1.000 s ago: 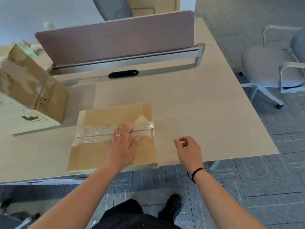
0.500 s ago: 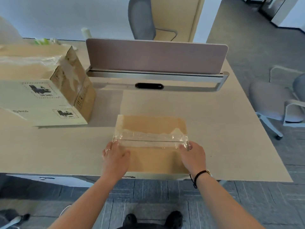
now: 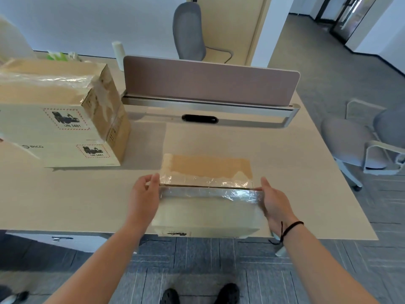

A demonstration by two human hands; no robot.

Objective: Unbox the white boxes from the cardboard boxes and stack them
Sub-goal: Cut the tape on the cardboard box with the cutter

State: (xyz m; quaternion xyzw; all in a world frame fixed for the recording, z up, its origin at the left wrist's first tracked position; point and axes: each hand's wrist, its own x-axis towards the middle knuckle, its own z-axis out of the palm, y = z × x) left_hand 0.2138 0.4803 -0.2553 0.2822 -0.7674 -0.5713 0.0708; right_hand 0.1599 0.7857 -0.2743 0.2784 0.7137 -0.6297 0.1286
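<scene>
Both hands frame the work: my left hand (image 3: 143,197) grips the left end of the flat cardboard box (image 3: 208,194), fingers curled over its upper edge beside the tape, while my right hand (image 3: 275,204) clasps the right end, thumb on top and a black cord at the wrist. From there I list items by size. I see the beige desk (image 3: 252,145) filling the middle of the head view, its near edge running just under the held box. Across its far side stands a mauve divider panel (image 3: 210,81) on a silver rail (image 3: 210,106), with a black oval grommet (image 3: 199,118) just below the rail. At the left, well apart from my hands, two larger cardboard boxes (image 3: 65,119) sit stacked, the upper one tilted against the lower; each shows a red-bordered label reading UN 3481, and clear tape wraps the upper one. A grey office chair (image 3: 361,141) stands at the right beside the desk, and a second grey chair (image 3: 188,29) stands behind the divider. The flat cardboard box lies at the near edge of the desk, its front overhanging slightly; a band of clear tape (image 3: 208,185) crosses its top along the flap seam, which appears slightly parted, though I cannot tell whether the tape is cut. No white box is visible. A white cylinder (image 3: 119,53) stands behind the divider's left end. My black shoes (image 3: 199,295) show on the grey carpet tiles below.
</scene>
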